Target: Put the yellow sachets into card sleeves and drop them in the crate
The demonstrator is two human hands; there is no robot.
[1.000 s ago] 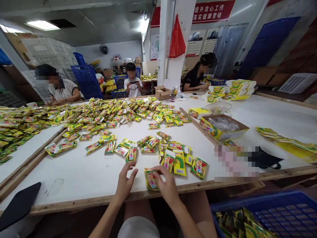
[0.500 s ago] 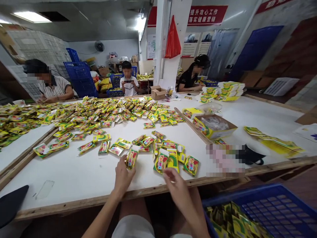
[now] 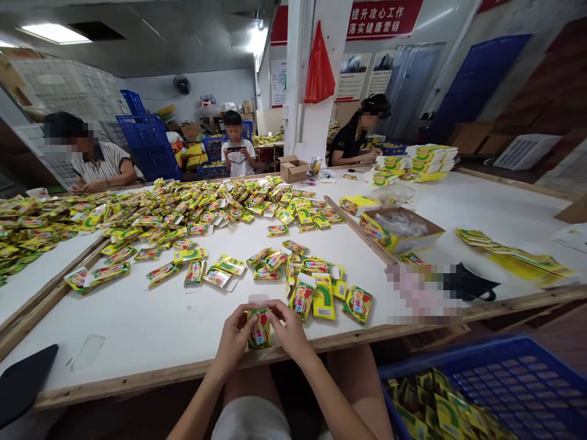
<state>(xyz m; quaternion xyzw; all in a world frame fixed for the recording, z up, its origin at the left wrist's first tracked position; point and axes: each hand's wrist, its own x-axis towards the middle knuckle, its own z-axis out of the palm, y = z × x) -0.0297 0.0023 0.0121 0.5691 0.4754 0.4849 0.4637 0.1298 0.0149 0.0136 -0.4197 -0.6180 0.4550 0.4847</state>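
Observation:
A small yellow-and-green packet (image 3: 259, 330) with a white flap at its top is held at the near edge of the white table (image 3: 147, 324). My left hand (image 3: 233, 342) pinches its left side and my right hand (image 3: 288, 333) pinches its right side, both closed on it. Just beyond my hands lie a few more packets (image 3: 321, 296), and a large heap of the same packets (image 3: 183, 214) covers the middle and left of the table.
A blue crate (image 3: 527, 385) with several packets stands at the lower right. An open cardboard box (image 3: 401, 229) and flat yellow sheets (image 3: 513, 256) lie to the right. Three other people sit at the table's far side. A dark object (image 3: 22, 382) lies at the lower left.
My left hand picked a packet from the table and drew it toward me. My right hand came back from the crate side and took hold of the same packet.

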